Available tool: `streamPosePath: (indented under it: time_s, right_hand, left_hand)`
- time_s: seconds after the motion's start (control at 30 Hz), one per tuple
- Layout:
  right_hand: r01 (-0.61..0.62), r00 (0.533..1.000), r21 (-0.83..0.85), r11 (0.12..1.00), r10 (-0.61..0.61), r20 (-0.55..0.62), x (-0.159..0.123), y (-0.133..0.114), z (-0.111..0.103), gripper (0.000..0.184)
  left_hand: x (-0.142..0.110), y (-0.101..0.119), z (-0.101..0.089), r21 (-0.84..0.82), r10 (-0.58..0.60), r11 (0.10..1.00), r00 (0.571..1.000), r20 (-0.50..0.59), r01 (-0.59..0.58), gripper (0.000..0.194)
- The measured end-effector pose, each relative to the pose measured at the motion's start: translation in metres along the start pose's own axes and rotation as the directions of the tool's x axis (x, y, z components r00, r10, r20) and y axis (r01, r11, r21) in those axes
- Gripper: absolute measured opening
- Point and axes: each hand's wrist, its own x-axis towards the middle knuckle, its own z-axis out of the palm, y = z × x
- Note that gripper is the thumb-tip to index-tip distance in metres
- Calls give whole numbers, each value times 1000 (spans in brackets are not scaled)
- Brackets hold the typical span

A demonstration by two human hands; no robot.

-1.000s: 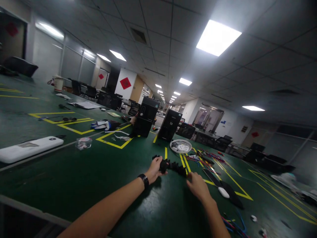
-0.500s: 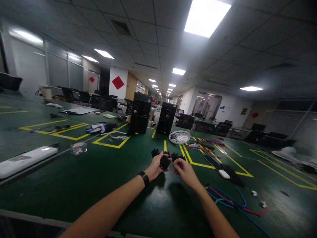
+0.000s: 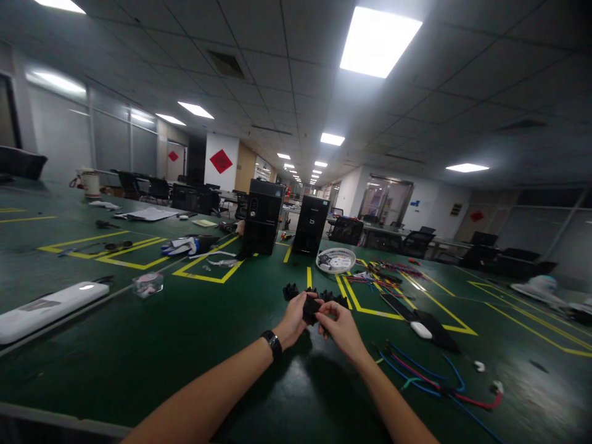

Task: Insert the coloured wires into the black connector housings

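My left hand [image 3: 295,319], with a dark watch on its wrist, is closed around a small black block-like part [image 3: 311,309] held just above the green table. Against the right side of that part, the thumb and fingers of my right hand [image 3: 337,324] are pinched together. Whether they grip the part itself or something tiny on it cannot be made out. Just beyond both hands lies a row of small black spiky-looking pieces [image 3: 290,291], partly covered by the fingers.
Two black computer towers [image 3: 263,216] stand ahead, beside a white round basket [image 3: 336,260]. Bundled coloured wires [image 3: 393,271] and a dark flat object with a white case [image 3: 420,330] lie to the right. Nearer are blue and red cables [image 3: 430,382]. A clear box [image 3: 148,284] sits left.
My right hand has moved in to the black part, its fingers now meeting it. The left hand has turned the part slightly. The view has tipped up a little.
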Motion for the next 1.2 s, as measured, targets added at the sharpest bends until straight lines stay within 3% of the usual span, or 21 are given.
streamPosePath:
  time_s: [0.27, 0.57, 0.67, 0.83, 0.93, 1.07, 1.2]
  right_hand:
    - [27, 999, -96, 995, -31, -41, 2, 7, -2, 31]
    - [74, 995, -186, 980, -84, -46, 0, 5, -3, 23]
    - [48, 998, -163, 985, -55, -40, 1, 5, -3, 22]
    - [-33, 998, -23, 999, 32, -47, 2, 5, -3, 29]
    - [-48, 997, 39, 998, 51, -58, 2, 10, -4, 35]
    - [-70, 996, -42, 997, 67, -64, 3, 21, -6, 35]
    - [-140, 984, -142, 980, 153, 88, 6, 24, -4, 42]
  left_hand:
    - [0, 1, 1, -29, -40, 999, 998, -58, 39, 27]
    - [-1, 0, 2, 22, -6, 1000, 999, -44, 7, 30]
    - [-4, 2, 5, 78, 38, 996, 999, -6, -37, 35]
    - [-12, 5, 13, 161, 190, 965, 974, 126, -209, 36]
    - [-16, 5, 17, 246, 234, 933, 962, 139, -263, 37]
    - [-18, 11, 20, 321, 248, 903, 957, 152, -285, 38]
    - [-15, 27, 20, 460, 267, 818, 936, 230, -346, 37]
